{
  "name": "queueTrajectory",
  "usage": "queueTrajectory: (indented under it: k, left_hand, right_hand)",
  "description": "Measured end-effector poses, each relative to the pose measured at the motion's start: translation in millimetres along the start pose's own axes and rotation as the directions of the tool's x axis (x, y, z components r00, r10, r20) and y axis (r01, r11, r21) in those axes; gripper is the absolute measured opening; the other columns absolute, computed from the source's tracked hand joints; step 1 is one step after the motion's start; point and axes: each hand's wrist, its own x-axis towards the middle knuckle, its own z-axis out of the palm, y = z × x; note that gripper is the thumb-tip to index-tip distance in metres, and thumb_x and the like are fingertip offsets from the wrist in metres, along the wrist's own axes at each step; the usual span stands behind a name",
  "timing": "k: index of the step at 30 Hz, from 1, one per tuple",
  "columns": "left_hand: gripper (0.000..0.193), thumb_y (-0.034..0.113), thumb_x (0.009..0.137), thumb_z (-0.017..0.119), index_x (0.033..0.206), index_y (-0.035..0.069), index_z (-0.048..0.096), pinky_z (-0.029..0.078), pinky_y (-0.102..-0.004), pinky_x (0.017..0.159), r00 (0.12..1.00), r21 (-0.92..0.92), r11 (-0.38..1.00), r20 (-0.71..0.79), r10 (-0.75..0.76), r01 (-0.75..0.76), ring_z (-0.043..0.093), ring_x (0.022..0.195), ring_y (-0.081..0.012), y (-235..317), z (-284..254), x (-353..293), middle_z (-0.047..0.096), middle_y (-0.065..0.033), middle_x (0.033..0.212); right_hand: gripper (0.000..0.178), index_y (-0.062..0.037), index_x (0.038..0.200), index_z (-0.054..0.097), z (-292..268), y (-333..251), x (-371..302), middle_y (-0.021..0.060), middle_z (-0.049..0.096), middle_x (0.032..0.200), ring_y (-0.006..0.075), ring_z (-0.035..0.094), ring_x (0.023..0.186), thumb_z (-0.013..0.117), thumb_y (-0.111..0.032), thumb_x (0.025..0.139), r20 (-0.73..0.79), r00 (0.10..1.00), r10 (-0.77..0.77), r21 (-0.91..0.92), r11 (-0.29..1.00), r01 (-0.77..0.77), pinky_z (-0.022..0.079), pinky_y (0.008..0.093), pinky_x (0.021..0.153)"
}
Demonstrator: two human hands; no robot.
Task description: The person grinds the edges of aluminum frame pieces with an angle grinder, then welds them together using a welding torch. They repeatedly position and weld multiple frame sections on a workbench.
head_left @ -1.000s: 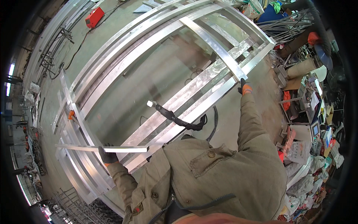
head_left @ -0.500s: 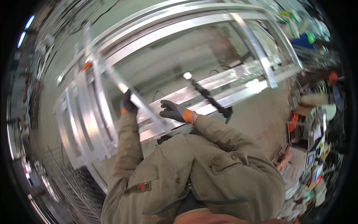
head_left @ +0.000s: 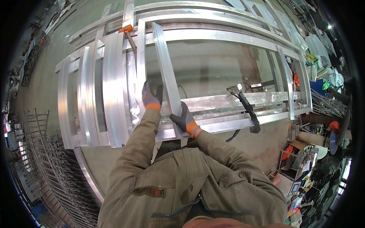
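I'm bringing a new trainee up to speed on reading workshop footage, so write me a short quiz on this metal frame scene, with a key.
1. What does the right hand grip?
A) a saw
B) a slanting silver bar
C) a tape measure

2. True or false: the orange-headed hammer lies to the left of the black cable in the picture.

3. Fill in: the left hand wears a glove coloured grey and ____.

Key: 1 B; 2 true; 3 orange.
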Motion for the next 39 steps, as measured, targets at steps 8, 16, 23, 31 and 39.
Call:
queueTrajectory:
  k: [8,16,23,31,39]
  left_hand:
    - [0.115,0.079,0.096,0.070,0.170,-0.003,0.039,0.043,-0.0466,0.127,0.819,-0.032,0.885,0.396,-0.415,0.464,0.051,0.155,-0.0449,-114,-37,7,0.051,-0.0319,0.168]
    - [0.116,0.076,0.095,0.076,0.169,-0.005,0.040,0.045,-0.0462,0.125,0.803,-0.080,0.861,0.413,-0.429,0.502,0.056,0.151,-0.0433,-110,-41,7,0.057,-0.0301,0.163]
    - [0.125,0.069,0.083,0.090,0.170,-0.005,0.038,0.044,-0.0488,0.127,0.828,0.016,0.892,0.366,-0.426,0.452,0.055,0.151,-0.0467,-90,-39,29,0.056,-0.0323,0.163]
    - [0.138,0.072,0.069,0.098,0.172,0.006,0.033,0.049,-0.0530,0.124,0.909,0.131,0.949,0.276,-0.312,0.286,0.052,0.151,-0.0501,-84,1,89,0.052,-0.0313,0.164]
    - [0.114,0.069,0.090,0.083,0.170,0.000,0.041,0.045,-0.0488,0.126,0.943,0.130,0.954,0.165,-0.289,0.270,0.054,0.152,-0.0467,-88,4,84,0.049,-0.0332,0.168]
  right_hand:
    - [0.120,0.0064,0.170,0.027,72,-1,37,0.0325,0.051,0.158,0.0429,0.053,0.148,0.092,-0.044,0.082,-0.120,0.991,-0.065,-0.157,0.987,0.045,0.046,0.0474,0.122]
    - [0.119,0.0047,0.167,0.032,116,31,65,0.0297,0.054,0.154,0.0416,0.055,0.144,0.095,-0.042,0.078,-0.190,0.979,-0.079,-0.185,0.982,0.044,0.047,0.0475,0.122]
    - [0.118,0.0009,0.168,0.031,134,34,73,0.0286,0.049,0.161,0.0459,0.050,0.149,0.098,-0.037,0.078,-0.100,0.988,-0.120,-0.051,0.992,0.116,0.043,0.0486,0.125]
    - [0.104,0.0007,0.169,0.034,132,63,84,0.0270,0.052,0.163,0.0419,0.052,0.151,0.090,-0.042,0.093,-0.032,0.995,-0.093,0.072,0.993,0.095,0.044,0.0453,0.126]
    - [0.103,-0.0012,0.170,0.037,126,52,87,0.0200,0.059,0.158,0.0322,0.054,0.147,0.090,-0.046,0.094,0.059,0.996,-0.061,0.342,0.939,0.037,0.043,0.0441,0.125]
